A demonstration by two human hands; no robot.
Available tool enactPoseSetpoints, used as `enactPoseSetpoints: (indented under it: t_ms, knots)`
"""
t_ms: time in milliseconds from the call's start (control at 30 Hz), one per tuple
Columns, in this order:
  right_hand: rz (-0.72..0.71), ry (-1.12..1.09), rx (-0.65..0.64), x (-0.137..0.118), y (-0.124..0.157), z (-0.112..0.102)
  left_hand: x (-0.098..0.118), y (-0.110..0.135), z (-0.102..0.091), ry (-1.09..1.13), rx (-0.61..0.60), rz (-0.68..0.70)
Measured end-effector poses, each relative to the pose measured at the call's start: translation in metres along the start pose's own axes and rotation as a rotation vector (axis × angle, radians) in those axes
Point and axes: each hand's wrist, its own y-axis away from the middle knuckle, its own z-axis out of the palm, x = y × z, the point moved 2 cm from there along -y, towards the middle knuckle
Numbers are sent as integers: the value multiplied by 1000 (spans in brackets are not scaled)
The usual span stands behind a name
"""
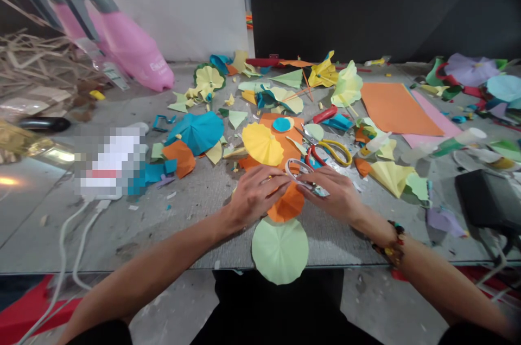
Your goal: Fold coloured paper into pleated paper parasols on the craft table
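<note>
My left hand [257,193] and my right hand [331,193] meet over a folded orange paper piece [288,205] on the grey table [163,225]. Both hands have their fingers curled and pinch that orange paper. My right hand also touches a roll of clear tape [299,170]. A pale green pleated paper circle [280,250] lies just below the hands at the table's near edge. A yellow pleated paper circle [262,144] sits right behind my left hand.
Scissors with yellow and red handles [329,151] lie behind my right hand. Orange sheet [394,108] and pink sheet [442,125] lie at back right. Several paper umbrellas and scraps litter the table. A pink glue gun [122,36], white cables [77,236] and a black box [486,198] flank the work area.
</note>
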Motion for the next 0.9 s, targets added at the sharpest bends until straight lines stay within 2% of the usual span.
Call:
enactPoseSetpoints:
  t_ms: [300,433,567,700,900]
  knots:
    - [-31,-24,-28,3,0,1,4,-2,0,-35,18,58]
    - [-33,-53,-44,1,0,2,4,1,-1,-95,-49,105]
    - [23,-170,-66,-1,-2,0,9,0,-6,-264,-127,246]
    - [64,-234,-66,-6,-4,-4,14,-6,-13,-366,-65,381]
    - [16,-268,-7,-13,-7,-9,16,-10,-20,-342,-11,422]
